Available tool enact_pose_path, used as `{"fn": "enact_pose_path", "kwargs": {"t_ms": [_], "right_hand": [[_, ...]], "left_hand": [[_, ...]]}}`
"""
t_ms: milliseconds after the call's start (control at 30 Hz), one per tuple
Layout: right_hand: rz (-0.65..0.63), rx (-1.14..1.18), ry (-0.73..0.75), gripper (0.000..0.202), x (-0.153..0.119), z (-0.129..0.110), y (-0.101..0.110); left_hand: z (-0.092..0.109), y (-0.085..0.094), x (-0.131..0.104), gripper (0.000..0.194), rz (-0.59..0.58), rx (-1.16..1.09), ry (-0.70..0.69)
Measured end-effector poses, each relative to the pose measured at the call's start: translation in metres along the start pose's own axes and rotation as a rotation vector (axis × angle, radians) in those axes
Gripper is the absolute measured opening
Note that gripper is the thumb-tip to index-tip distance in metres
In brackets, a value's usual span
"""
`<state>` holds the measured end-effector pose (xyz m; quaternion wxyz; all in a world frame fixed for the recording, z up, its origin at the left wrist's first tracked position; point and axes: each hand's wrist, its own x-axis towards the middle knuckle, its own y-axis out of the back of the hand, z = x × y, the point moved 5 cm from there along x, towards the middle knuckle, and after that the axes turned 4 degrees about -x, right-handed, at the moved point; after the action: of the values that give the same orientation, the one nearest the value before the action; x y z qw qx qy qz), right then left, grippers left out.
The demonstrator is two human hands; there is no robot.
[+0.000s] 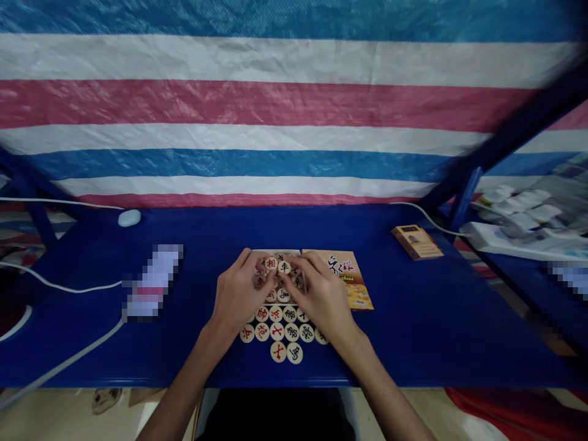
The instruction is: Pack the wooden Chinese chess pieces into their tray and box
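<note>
Both hands are over a shallow white tray (285, 304) of round Chinese chess pieces at the middle of the blue table. My left hand (241, 288) is curled, its fingers closed on a piece with a red character (271, 263). Close beside it, my right hand (321, 294) has its fingers closed on a piece with a black character (284, 267). More pieces show between the hands in the tray. In front of it, red and black pieces (277, 331) lie in rows, and a pair (294, 353) sits nearest the table edge. Fingers partly hide the tray.
A chess box lid (361, 288) lies right of the tray. Farther right are a small cardboard box (417, 242) and a white power strip (514, 242). On the left are a blurred-out phone (154, 282), cables and a pale rounded object (129, 218). Striped sheeting hangs behind.
</note>
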<state>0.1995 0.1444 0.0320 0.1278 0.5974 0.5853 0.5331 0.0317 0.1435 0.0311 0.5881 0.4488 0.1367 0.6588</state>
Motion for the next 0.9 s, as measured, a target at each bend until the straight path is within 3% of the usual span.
{"fn": "enact_pose_path", "kwargs": {"t_ms": [167, 367, 900], "right_hand": [[0.091, 0.200, 0.048, 0.034, -0.043, -0.018, 0.017], [0.080, 0.234, 0.138, 0.050, -0.094, -0.031, 0.019], [0.072, 0.285, 0.084, 0.046, -0.095, -0.025, 0.016]], "left_hand": [[0.019, 0.019, -0.048, 0.024, 0.114, -0.152, -0.046], [0.027, 0.019, -0.099, 0.032, 0.128, -0.197, -0.110], [0.023, 0.017, -0.103, 0.038, 0.107, -0.256, -0.122]]}}
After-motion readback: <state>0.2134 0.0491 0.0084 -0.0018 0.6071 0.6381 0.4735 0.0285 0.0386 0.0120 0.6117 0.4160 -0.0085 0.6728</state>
